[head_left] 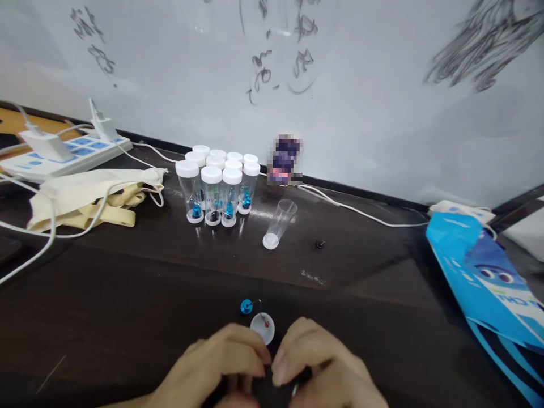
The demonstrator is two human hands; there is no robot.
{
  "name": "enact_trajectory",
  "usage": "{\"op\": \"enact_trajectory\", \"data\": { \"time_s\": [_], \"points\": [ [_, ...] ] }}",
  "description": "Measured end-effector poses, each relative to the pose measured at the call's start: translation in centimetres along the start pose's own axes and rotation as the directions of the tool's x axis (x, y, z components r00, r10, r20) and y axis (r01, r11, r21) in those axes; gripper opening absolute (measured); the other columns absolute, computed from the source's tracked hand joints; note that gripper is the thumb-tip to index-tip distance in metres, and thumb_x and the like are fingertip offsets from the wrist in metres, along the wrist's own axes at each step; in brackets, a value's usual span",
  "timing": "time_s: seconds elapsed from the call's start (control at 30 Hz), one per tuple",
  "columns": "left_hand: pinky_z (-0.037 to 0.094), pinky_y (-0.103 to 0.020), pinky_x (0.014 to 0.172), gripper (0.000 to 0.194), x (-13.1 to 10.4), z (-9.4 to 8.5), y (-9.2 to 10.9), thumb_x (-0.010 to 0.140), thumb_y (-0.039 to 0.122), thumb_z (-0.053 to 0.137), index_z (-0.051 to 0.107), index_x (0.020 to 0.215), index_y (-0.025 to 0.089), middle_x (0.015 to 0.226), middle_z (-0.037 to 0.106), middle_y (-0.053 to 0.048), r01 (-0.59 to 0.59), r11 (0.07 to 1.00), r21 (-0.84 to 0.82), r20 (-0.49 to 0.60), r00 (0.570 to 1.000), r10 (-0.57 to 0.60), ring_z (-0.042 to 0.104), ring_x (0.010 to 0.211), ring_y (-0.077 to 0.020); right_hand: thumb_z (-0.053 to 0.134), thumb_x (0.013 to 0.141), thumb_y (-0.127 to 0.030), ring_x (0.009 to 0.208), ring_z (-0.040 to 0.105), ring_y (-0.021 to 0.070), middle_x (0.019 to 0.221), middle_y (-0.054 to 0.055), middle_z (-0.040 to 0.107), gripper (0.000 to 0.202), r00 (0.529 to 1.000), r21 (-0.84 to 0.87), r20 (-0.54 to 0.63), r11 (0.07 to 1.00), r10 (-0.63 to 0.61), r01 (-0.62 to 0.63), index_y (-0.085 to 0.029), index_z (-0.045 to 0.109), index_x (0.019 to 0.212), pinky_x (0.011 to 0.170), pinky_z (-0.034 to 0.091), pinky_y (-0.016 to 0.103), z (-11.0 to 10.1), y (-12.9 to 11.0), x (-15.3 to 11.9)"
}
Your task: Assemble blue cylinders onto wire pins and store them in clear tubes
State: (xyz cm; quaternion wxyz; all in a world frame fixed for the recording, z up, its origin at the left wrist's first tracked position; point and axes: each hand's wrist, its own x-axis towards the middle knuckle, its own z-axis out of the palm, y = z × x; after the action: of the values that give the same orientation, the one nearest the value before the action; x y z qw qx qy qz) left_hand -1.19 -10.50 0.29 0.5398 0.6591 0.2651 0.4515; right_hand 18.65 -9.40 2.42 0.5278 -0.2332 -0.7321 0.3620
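Observation:
At the bottom middle, my left hand and my right hand face each other with fingers curled and tips almost meeting. A dark thing with a small bright edge shows partly under my right fingers; its kind is hidden. What my left fingers pinch, if anything, cannot be seen. Just beyond my fingertips a round white cap lies on the table, with a bent wire and a red bit on it. The wire reaches a blue disc beside the cap.
Several clear tubes with white caps stand grouped at the back. An uncapped clear tube and a small black part are nearby. Left are a power strip, cables and a cloth bag; right, a blue bag. A whiteboard rises behind.

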Motion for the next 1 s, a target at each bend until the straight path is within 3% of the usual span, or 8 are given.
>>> {"op": "enact_trajectory", "data": {
  "time_s": [0.07, 0.17, 0.27, 0.4, 0.53, 0.67, 0.87, 1.0],
  "points": [
    [0.05, -0.029, 0.068, 0.03, 0.7, -0.9, -0.2, 0.083, 0.018, 0.067, 0.059, 0.104, 0.036, 0.093, 0.061, -0.001, -0.061, 0.977, 0.205, -0.164, 0.982, 0.096, 0.059, 0.076, -0.0191, 0.045, 0.101, -0.03, 0.061, 0.061, 0.0191, 0.072, 0.004, 0.067, 0.02, 0.994, 0.034, -0.072, 0.996, 0.086, -0.083, -0.031, 0.065, 0.103, 0.054, 0.05, 0.033, -0.9, 0.7, 0.4],
    [0.05, -0.031, 0.078, 0.044, 1.9, -1.5, -0.7, 0.071, 0.019, 0.08, 0.055, 0.104, 0.034, 0.099, 0.057, -0.001, 0.13, 0.941, 0.311, -0.312, 0.95, -0.028, 0.057, 0.088, -0.021, 0.046, 0.101, -0.025, 0.053, 0.048, 0.0146, 0.058, -0.002, 0.05, 0.024, 0.946, -0.116, -0.196, 0.952, 0.257, -0.283, -0.026, 0.067, 0.091, 0.053, 0.04, 0.028, -2.2, 2.8, 1.0],
    [0.045, -0.039, 0.094, 0.061, 2.8, -1.7, -1.1, 0.062, 0.022, 0.087, 0.054, 0.112, 0.034, 0.116, 0.058, -0.002, 0.28, 0.921, 0.271, -0.241, 0.946, -0.217, 0.055, 0.109, -0.0257, 0.046, 0.1, -0.023, 0.06, 0.049, 0.0143, 0.064, -0.002, 0.049, 0.025, 0.922, -0.265, -0.112, 0.883, 0.371, -0.388, -0.025, 0.071, 0.098, 0.06, 0.04, 0.028, -2.8, 4.5, 1.7],
    [0.035, -0.046, 0.106, 0.071, 3.5, -1.8, -1.5, 0.06, 0.017, 0.087, 0.053, 0.12, 0.034, 0.124, 0.061, -0.002, 0.323, 0.91, 0.258, -0.083, 0.946, -0.312, 0.053, 0.119, -0.028, 0.045, 0.099, -0.019, 0.067, 0.054, 0.0142, 0.075, -0.001, 0.059, 0.027, 0.891, -0.216, 0.004, 0.87, 0.455, -0.443, -0.026, 0.067, 0.113, 0.068, 0.045, 0.028, -2.6, 4.9, 2.3],
    [0.036, -0.045, 0.102, 0.068, 4.1, -1.8, -1.5, 0.06, 0.012, 0.083, 0.055, 0.118, 0.033, 0.111, 0.069, 0.0, 0.326, 0.891, 0.315, -0.028, 0.942, -0.334, 0.057, 0.113, -0.0276, 0.055, 0.094, -0.018, 0.058, 0.055, 0.012, 0.071, -0.001, 0.063, 0.013, 0.854, -0.07, -0.018, 0.851, 0.521, -0.521, -0.021, 0.068, 0.093, 0.055, 0.044, 0.023, -2.3, 4.5, 2.2],
    [0.039, -0.041, 0.097, 0.06, 4.4, -1.7, -1.0, 0.067, 0.009, 0.077, 0.05, 0.116, 0.032, 0.105, 0.068, 0.003, 0.324, 0.885, 0.335, -0.008, 0.94, -0.342, 0.06, 0.106, -0.0237, 0.062, 0.091, -0.02, 0.05, 0.048, 0.0086, 0.071, -0.002, 0.057, 0.015, 0.891, -0.179, -0.04, 0.874, 0.452, -0.452, -0.019, 0.067, 0.077, 0.051, 0.041, 0.023, -2.2, 4.1, 2.1],
    [0.041, -0.039, 0.092, 0.058, 4.0, -1.7, -1.2, 0.073, 0.01, 0.071, 0.042, 0.117, 0.033, 0.1, 0.063, 0.005, 0.311, 0.872, 0.378, -0.017, 0.944, -0.33, 0.06, 0.099, -0.0207, 0.045, 0.098, -0.01, 0.073, 0.057, 0.0142, 0.088, 0.004, 0.059, 0.024, 0.949, -0.416, 0.157, 0.89, 0.273, -0.187, -0.019, 0.067, 0.1, 0.065, 0.045, 0.027, -2.1, 3.3, 1.6],
    [0.042, -0.039, 0.091, 0.056, 4.0, -1.7, -1.3, 0.073, 0.01, 0.069, 0.041, 0.116, 0.033, 0.099, 0.062, 0.005, 0.307, 0.865, 0.397, -0.013, 0.944, -0.329, 0.059, 0.099, -0.0206, 0.047, 0.097, -0.009, 0.072, 0.058, 0.0142, 0.085, 0.004, 0.059, 0.019, 0.951, -0.471, 0.212, 0.876, 0.225, -0.102, -0.016, 0.064, 0.098, 0.063, 0.046, 0.026, -1.9, 3.4, 1.1]
  ]
}}
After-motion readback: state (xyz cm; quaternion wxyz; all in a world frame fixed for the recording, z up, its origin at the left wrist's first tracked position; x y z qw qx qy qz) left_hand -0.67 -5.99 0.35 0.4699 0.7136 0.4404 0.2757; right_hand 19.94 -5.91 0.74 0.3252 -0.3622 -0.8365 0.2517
